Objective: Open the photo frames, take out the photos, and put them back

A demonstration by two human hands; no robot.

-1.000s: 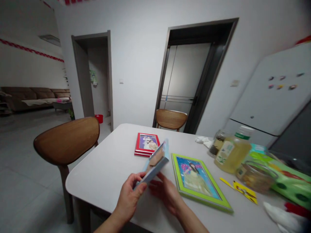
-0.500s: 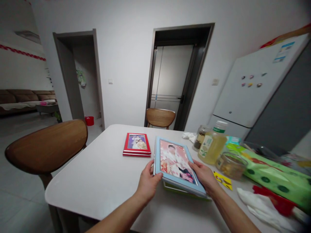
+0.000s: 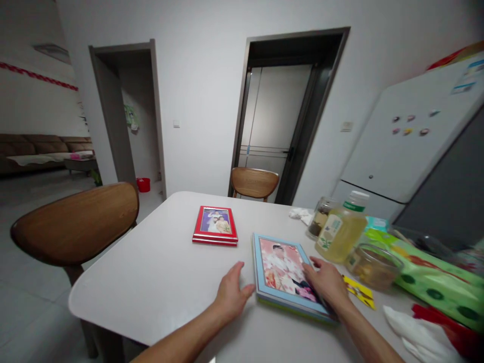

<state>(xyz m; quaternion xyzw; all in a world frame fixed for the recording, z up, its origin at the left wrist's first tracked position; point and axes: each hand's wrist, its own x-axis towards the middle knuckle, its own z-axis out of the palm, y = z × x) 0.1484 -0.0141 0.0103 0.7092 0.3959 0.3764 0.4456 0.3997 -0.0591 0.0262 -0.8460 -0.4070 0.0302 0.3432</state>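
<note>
A light-blue picture frame (image 3: 258,257) with a pink-toned photo lies flat on top of a green-edged frame (image 3: 276,305), mostly hidden beneath it. My left hand (image 3: 231,292) is open just left of the stack, thumb and fingers apart, touching nothing that I can see. My right hand (image 3: 328,282) stays at the blue frame's right edge, its thumb over the photo side and its fingers along the outer side. Further back to the left, two red picture frames (image 3: 196,236) are stacked, the upper one showing a photo of people.
On the table (image 3: 151,282), to the right, stand a bottle of yellow liquid (image 3: 342,232), a dark-filled jar (image 3: 319,217) and a clear tub (image 3: 374,264). A yellow card (image 3: 359,291), a green tissue pack (image 3: 427,275) and white tissue (image 3: 416,330) lie nearby. Wooden chairs (image 3: 79,222) flank the table.
The blue frame has come down flat onto the green one, slightly to the right. My left hand has let go of its left side. My right hand stays at its right edge.
</note>
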